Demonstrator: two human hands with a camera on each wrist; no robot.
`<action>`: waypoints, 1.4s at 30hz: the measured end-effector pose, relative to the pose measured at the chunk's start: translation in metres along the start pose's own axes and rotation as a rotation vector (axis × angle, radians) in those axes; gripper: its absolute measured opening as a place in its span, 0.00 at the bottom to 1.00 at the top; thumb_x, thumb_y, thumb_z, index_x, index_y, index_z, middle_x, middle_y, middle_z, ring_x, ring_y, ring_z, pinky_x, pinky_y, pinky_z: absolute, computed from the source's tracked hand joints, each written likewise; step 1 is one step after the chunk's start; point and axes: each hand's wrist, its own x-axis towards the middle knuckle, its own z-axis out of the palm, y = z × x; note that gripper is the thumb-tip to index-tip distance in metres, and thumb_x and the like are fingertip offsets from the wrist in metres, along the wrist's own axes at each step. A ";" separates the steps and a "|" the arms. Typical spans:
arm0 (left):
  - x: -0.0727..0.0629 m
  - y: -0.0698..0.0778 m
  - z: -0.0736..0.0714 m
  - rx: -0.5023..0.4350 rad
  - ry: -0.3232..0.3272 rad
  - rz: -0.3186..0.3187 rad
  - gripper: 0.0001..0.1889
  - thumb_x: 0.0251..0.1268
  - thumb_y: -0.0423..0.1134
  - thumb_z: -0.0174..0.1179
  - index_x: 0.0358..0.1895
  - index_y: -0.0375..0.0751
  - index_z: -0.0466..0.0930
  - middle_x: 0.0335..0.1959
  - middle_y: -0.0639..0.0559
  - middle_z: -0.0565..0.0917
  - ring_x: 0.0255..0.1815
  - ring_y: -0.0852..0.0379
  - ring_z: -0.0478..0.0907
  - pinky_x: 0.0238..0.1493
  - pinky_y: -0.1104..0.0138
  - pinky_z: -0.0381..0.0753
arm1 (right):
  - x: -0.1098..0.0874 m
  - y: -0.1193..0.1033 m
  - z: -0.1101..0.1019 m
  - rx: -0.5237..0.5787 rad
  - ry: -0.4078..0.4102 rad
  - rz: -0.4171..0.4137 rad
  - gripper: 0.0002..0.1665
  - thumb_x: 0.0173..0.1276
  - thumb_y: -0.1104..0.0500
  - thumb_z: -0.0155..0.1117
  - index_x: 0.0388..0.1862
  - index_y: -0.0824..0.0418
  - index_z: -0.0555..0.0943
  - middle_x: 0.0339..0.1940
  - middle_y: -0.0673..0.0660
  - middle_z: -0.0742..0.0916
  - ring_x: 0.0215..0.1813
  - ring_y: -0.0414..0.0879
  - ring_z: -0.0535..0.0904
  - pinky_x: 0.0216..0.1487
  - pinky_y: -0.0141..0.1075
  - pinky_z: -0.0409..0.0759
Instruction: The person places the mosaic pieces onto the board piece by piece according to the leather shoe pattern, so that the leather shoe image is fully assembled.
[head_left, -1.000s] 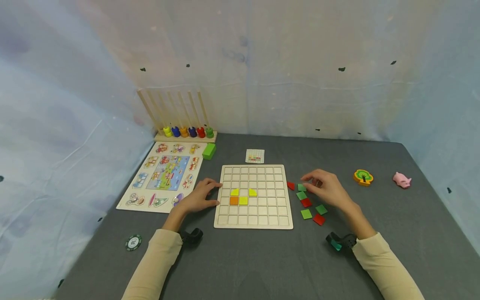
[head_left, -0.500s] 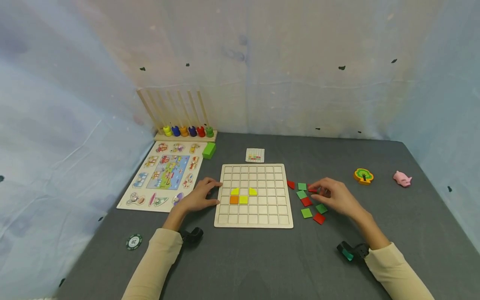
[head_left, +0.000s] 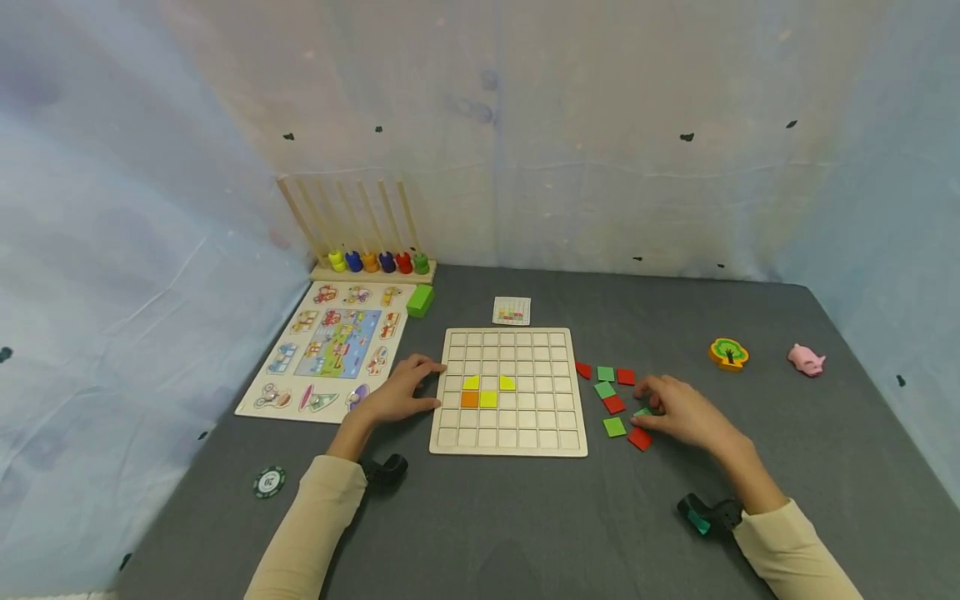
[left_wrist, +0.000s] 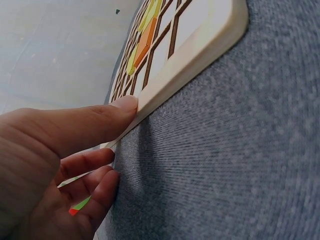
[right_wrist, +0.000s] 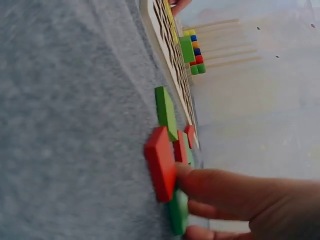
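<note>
In the head view my left hand (head_left: 397, 393) rests at the left edge of a wooden grid board (head_left: 558, 444). The left wrist view shows its thumb against the board's rim, the other fingers loosely bent. An orange square tile (head_left: 469, 399), a yellow square tile (head_left: 489, 399) and two yellow cut-corner tiles sit in the grid. Right of the board my right hand (head_left: 684, 411) reaches over a dark green tile (right_wrist: 179, 212), thumb and fingers at either side of it. A red square tile (right_wrist: 161, 165) lies just by the thumb. No tile is lifted.
Several loose tiles, including a light green one (head_left: 614, 427), lie right of the board. A pattern card (head_left: 512, 311) is behind it. Leftward are a picture puzzle (head_left: 255, 404), a peg abacus (head_left: 373, 275), a green block (head_left: 420, 301) and a chip (head_left: 269, 482). A tree (head_left: 728, 354) and pig (head_left: 807, 360) stand right.
My right hand has moved toward me and to the right, from the far tiles to the dark green one, uncovering a red tile. My left hand stays at the board's edge.
</note>
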 end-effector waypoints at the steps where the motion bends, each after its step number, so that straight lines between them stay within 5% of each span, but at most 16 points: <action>1: 0.000 0.000 0.000 -0.003 0.000 0.000 0.29 0.59 0.40 0.63 0.64 0.39 0.68 0.59 0.41 0.64 0.56 0.46 0.62 0.56 0.51 0.65 | -0.001 -0.001 -0.002 -0.012 -0.020 0.021 0.19 0.56 0.52 0.71 0.42 0.60 0.78 0.26 0.50 0.75 0.26 0.40 0.67 0.27 0.34 0.66; 10: -0.001 0.001 -0.001 -0.002 -0.001 0.006 0.29 0.59 0.40 0.63 0.64 0.38 0.68 0.59 0.41 0.65 0.56 0.46 0.62 0.56 0.51 0.65 | 0.000 -0.007 -0.011 -0.014 -0.060 0.030 0.15 0.55 0.56 0.71 0.39 0.61 0.80 0.25 0.48 0.78 0.24 0.38 0.70 0.26 0.34 0.68; 18: -0.003 0.001 -0.002 0.006 -0.002 0.016 0.29 0.59 0.40 0.63 0.64 0.36 0.68 0.58 0.40 0.65 0.54 0.45 0.62 0.54 0.51 0.66 | 0.016 -0.019 -0.008 0.045 -0.005 -0.111 0.11 0.55 0.57 0.71 0.36 0.59 0.82 0.31 0.48 0.82 0.34 0.42 0.78 0.36 0.38 0.77; 23: -0.003 0.001 -0.002 0.000 0.000 0.022 0.29 0.59 0.40 0.63 0.64 0.36 0.68 0.57 0.40 0.66 0.54 0.46 0.62 0.54 0.51 0.66 | 0.034 -0.035 -0.009 0.154 -0.061 -0.199 0.13 0.60 0.56 0.68 0.40 0.61 0.81 0.31 0.45 0.83 0.33 0.37 0.78 0.35 0.34 0.77; 33: -0.002 0.002 -0.001 -0.003 0.001 0.011 0.29 0.59 0.40 0.63 0.64 0.38 0.68 0.58 0.41 0.66 0.56 0.46 0.62 0.56 0.51 0.65 | 0.066 -0.072 0.009 0.195 -0.152 -0.366 0.15 0.64 0.57 0.64 0.47 0.63 0.81 0.36 0.49 0.84 0.31 0.37 0.77 0.34 0.33 0.76; 42: -0.003 0.002 -0.002 -0.010 0.001 0.014 0.29 0.59 0.39 0.63 0.64 0.36 0.68 0.58 0.40 0.65 0.55 0.45 0.62 0.54 0.51 0.65 | 0.086 -0.102 0.036 0.263 -0.210 -0.470 0.18 0.63 0.63 0.64 0.52 0.66 0.79 0.46 0.55 0.82 0.41 0.43 0.79 0.42 0.33 0.79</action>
